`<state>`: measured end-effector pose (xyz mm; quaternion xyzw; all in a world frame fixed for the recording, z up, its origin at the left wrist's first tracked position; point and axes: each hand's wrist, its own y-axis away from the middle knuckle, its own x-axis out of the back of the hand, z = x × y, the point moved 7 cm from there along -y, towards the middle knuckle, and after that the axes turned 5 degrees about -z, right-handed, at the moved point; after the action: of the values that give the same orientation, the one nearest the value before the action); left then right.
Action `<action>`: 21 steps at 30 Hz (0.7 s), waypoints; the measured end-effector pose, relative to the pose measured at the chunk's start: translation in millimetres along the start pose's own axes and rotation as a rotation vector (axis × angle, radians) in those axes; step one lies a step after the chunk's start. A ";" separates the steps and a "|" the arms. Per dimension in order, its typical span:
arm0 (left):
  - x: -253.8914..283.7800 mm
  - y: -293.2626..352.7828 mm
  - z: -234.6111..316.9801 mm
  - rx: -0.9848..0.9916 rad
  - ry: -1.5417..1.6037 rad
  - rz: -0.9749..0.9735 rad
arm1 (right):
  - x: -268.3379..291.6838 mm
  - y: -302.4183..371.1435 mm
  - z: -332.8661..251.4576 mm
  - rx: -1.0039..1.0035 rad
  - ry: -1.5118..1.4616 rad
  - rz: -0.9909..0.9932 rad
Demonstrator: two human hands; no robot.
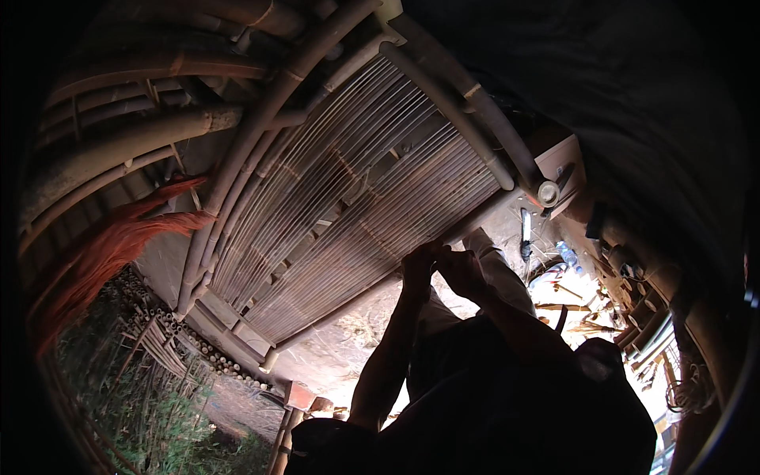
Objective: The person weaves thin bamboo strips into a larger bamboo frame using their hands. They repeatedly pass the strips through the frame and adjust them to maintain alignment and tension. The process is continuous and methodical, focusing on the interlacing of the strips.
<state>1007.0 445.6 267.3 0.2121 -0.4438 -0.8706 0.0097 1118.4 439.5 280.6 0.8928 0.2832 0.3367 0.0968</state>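
Observation:
My left hand (419, 263) and my right hand (462, 273) meet at the near edge of a bamboo slatted bench (380, 226). The fingers of both are closed and drawn together, almost touching. Dark shade covers them, so whatever they pinch is too small or hidden to make out. Long thin bamboo strips run along the bench top, with gaps between some and a few small pale pieces lying near its middle. A thick bamboo rail (451, 111) bounds its right end.
Reddish-orange fibre strands (119, 253) hang at the left from a bamboo frame (253, 127). Bamboo offcuts and scraps (578, 297) litter the sunlit ground at right, near a clear plastic bottle (568, 255) and a brown box (560, 170). Cut bamboo poles (198, 344) are stacked at lower left.

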 end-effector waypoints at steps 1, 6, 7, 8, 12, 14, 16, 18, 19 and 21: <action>-1.4 -1.6 2.9 0.026 0.000 0.021 | 5.8 -1.0 0.8 0.018 -0.065 0.020; 15.2 -9.3 16.2 0.053 0.106 0.069 | 113.8 -1.4 -22.8 -0.140 -0.073 0.391; 4.6 -6.0 21.9 0.088 0.112 0.108 | 120.5 3.0 -11.8 -0.211 -0.310 0.420; -0.1 -6.4 18.9 0.133 0.147 0.010 | 124.4 5.5 -2.3 -0.279 -0.549 0.446; -20.3 5.2 3.9 0.339 0.197 -0.256 | 100.6 -7.2 -2.9 -0.298 -1.530 0.259; -34.2 18.2 3.1 0.437 0.255 -0.401 | 82.1 -8.3 -14.5 -0.275 -1.445 0.212; -37.8 25.6 15.2 0.277 0.125 -0.349 | 69.0 1.5 -33.5 -0.277 -1.309 0.087; -37.5 30.5 36.5 -0.008 -0.203 -0.338 | 49.9 22.6 -35.6 -0.373 -1.115 0.033; -20.6 26.0 17.4 0.094 0.015 -0.310 | 30.0 37.8 -19.0 -0.380 -0.925 0.026; 5.8 22.9 7.1 0.095 0.028 -0.233 | 38.9 57.5 -13.6 -0.366 -0.763 0.288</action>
<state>995.1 436.0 286.6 0.2744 -0.4565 -0.8410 -0.0953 1158.6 414.3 332.9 0.9515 0.0359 0.0377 0.3031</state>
